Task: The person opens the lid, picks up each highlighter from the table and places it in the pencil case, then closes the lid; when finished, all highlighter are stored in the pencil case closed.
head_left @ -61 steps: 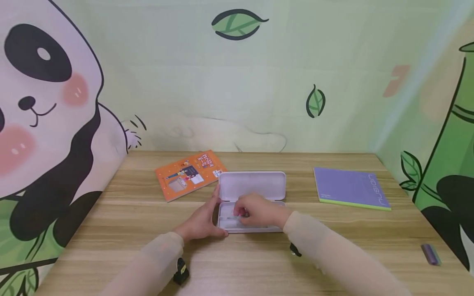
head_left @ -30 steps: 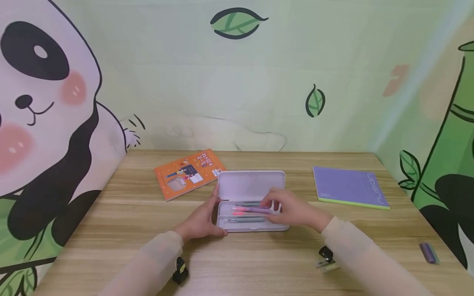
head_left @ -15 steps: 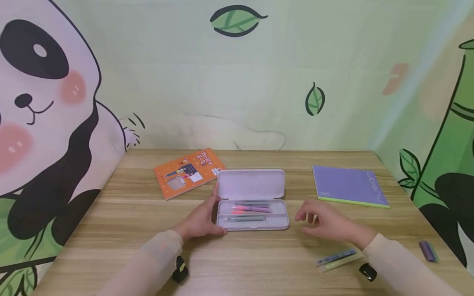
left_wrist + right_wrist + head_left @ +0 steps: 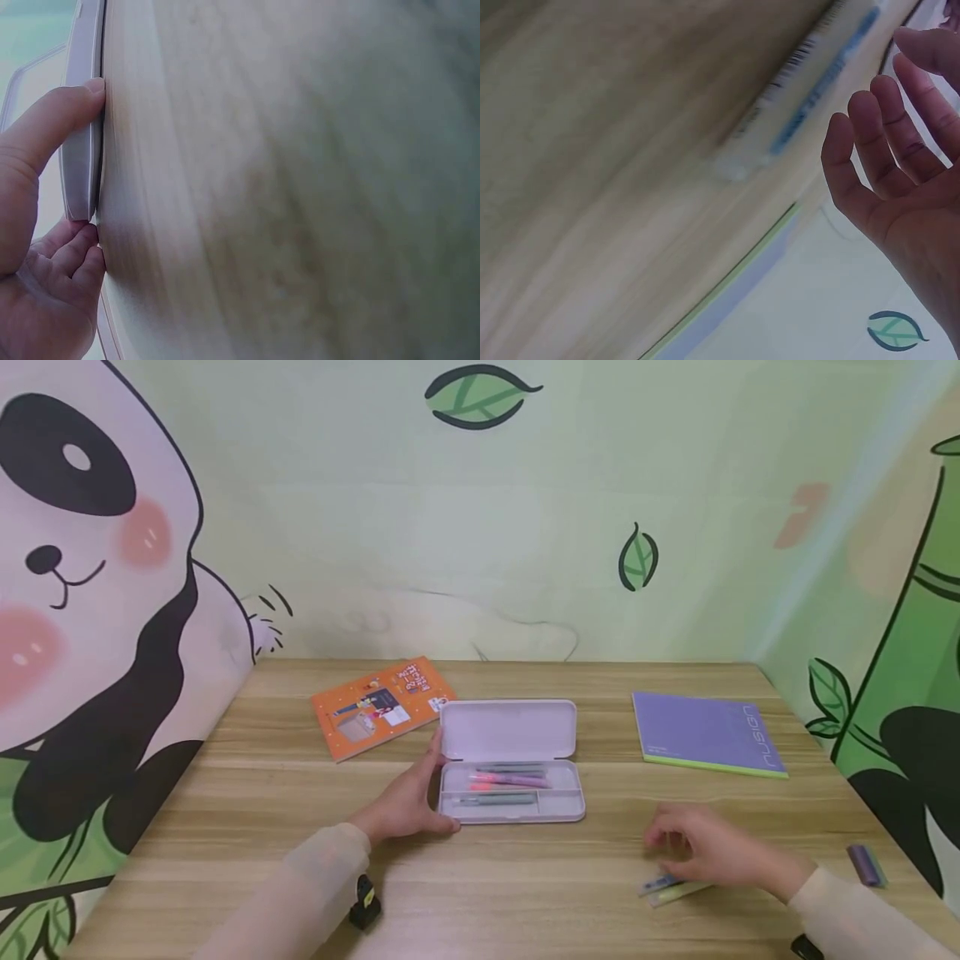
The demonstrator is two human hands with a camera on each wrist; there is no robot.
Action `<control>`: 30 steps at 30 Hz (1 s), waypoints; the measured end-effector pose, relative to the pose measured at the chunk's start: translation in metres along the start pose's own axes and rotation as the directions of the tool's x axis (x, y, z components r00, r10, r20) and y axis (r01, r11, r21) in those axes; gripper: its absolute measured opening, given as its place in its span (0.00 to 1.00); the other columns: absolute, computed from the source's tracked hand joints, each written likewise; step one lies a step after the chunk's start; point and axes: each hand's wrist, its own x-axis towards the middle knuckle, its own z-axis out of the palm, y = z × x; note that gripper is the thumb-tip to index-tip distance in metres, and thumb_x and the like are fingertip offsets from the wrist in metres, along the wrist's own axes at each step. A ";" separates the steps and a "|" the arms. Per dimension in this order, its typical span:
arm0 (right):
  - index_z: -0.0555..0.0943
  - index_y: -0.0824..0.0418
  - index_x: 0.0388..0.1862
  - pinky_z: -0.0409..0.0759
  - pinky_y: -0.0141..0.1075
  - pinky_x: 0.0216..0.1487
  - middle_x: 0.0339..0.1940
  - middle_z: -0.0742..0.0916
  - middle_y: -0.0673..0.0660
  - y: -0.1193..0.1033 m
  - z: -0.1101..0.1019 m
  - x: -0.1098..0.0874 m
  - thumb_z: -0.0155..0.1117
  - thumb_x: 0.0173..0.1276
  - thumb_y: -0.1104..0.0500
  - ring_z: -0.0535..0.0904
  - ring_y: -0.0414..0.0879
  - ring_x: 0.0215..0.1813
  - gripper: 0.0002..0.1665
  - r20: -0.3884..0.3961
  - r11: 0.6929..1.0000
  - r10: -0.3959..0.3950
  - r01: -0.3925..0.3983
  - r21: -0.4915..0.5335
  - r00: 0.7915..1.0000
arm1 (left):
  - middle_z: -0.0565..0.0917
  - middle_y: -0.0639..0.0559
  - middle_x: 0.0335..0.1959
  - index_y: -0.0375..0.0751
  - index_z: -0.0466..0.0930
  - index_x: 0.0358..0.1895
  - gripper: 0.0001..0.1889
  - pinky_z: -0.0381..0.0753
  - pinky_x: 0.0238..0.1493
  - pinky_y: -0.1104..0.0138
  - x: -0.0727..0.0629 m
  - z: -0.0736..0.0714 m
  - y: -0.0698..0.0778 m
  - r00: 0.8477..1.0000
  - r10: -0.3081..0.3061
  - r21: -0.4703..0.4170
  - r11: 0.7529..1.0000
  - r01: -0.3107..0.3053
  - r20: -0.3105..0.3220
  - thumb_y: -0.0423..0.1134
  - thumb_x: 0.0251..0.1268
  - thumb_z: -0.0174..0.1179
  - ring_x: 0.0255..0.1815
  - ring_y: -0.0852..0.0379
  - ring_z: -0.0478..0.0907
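Pencil case [image 4: 561,804]: center of the head frame, just below the middle, flat on the desk [image 4: 450,893], lid [image 4: 510,729] raised at the back. Rear compartment has a grey pen [image 4: 510,768] along its back wall, plus a purple pen [image 4: 525,781] with a pinkish-red left end. Another reddish tip sits just below it, rest unclear. Another grey pen [image 4: 498,799] lies lengthwise in the front left compartment.

Left hand [image 4: 405,802] holds the case's left end: grip has thumb on the front edge, fingers against the left side. Left wrist view confirms thumb and fingertips touching the case.

Right hand [image 4: 705,843] is lower right of center, over a blue stick [image 4: 658,883] and a pale yellow stick [image 4: 678,893] lying side by side on the desk. Grip is loosely bent, fingers spread with a gap to the thumb, nothing in it; right wrist view shows it apart from both sticks. That view is blurred, printing on them unreadable.

Orange book [image 4: 382,710] is left of the lid, tilted, right end near it. Purple notebook [image 4: 708,732] right of center, lime lower edge. Small dark purple item [image 4: 862,865] at far right. Panda print [image 4: 75,527] fills the upper left.
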 end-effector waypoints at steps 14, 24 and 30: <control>0.81 0.49 0.34 0.76 0.28 0.33 0.33 0.80 0.42 0.005 0.004 -0.011 0.72 0.54 0.66 0.73 0.31 0.35 0.13 -0.009 0.997 -0.074 0.074 -0.027 0.997 | 0.71 0.48 0.64 0.58 0.25 0.78 0.74 0.54 0.76 0.55 0.001 0.000 -0.003 1.000 0.026 0.016 1.000 -0.026 0.000 0.43 0.35 0.81 0.68 0.53 0.65; 0.81 0.50 0.32 0.77 0.26 0.29 0.31 0.79 0.42 0.008 0.011 -0.012 0.72 0.53 0.68 0.72 0.29 0.32 0.14 -0.004 0.996 -0.086 0.086 -0.014 0.996 | 0.71 0.48 0.64 0.56 0.25 0.78 0.75 0.55 0.76 0.55 0.002 0.000 -0.004 0.999 0.036 0.037 0.999 -0.036 -0.006 0.44 0.35 0.81 0.67 0.53 0.65; 0.81 0.51 0.33 0.76 0.27 0.28 0.30 0.81 0.43 0.008 0.012 -0.008 0.71 0.55 0.67 0.72 0.29 0.32 0.12 -0.011 0.997 -0.081 0.081 -0.012 0.997 | 0.72 0.48 0.63 0.55 0.25 0.78 0.74 0.55 0.76 0.54 0.002 0.000 -0.003 0.999 0.043 0.033 0.999 -0.043 -0.005 0.44 0.35 0.81 0.67 0.52 0.65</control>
